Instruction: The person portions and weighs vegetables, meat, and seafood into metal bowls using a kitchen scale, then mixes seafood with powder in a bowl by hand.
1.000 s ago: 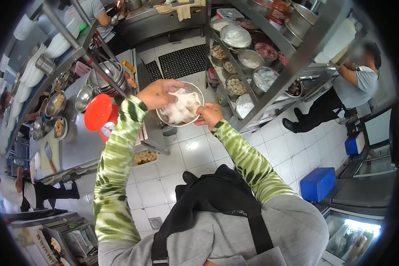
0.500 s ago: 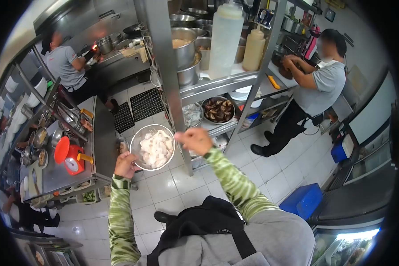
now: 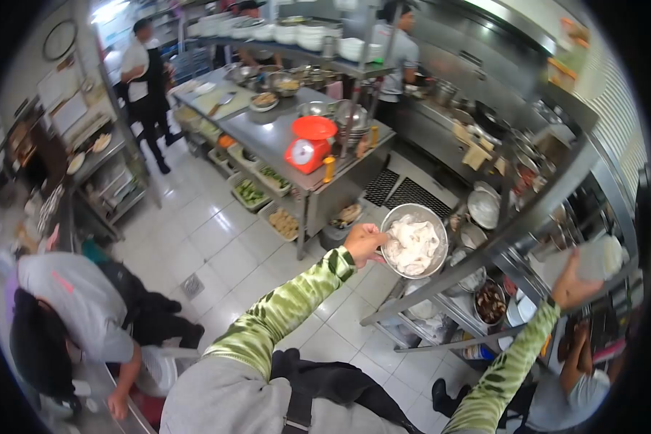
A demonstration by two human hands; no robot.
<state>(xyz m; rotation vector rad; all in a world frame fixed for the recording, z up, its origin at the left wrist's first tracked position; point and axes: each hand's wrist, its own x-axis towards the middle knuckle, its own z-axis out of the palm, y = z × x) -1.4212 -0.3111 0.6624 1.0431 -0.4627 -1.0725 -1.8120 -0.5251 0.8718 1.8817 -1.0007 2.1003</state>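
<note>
My left hand (image 3: 367,243) is closed on the rim of a round metal bowl (image 3: 441,254), out in front of me above the floor. Pale, wet-looking pieces of raw food (image 3: 414,244) fill much of it; their exact kind is unclear. Over at the right, my right hand (image 3: 576,283) is stretched to the steel shelf and wrapped around a large translucent squeeze bottle (image 3: 605,258). The bottle looks tilted and is partly hidden by my hand.
A steel shelf rack (image 3: 484,264) holds a pot of dark brown pieces (image 3: 490,304). On a steel worktable (image 3: 267,130) stands a red scale (image 3: 309,148), with vegetable bins (image 3: 249,194) below. Co-workers stand around, one bending at lower left (image 3: 79,289).
My view has swung left, so the rack now appears at the right. My right hand has gone from beside the bowl to the squeeze bottle. The left hand keeps the bowl.
</note>
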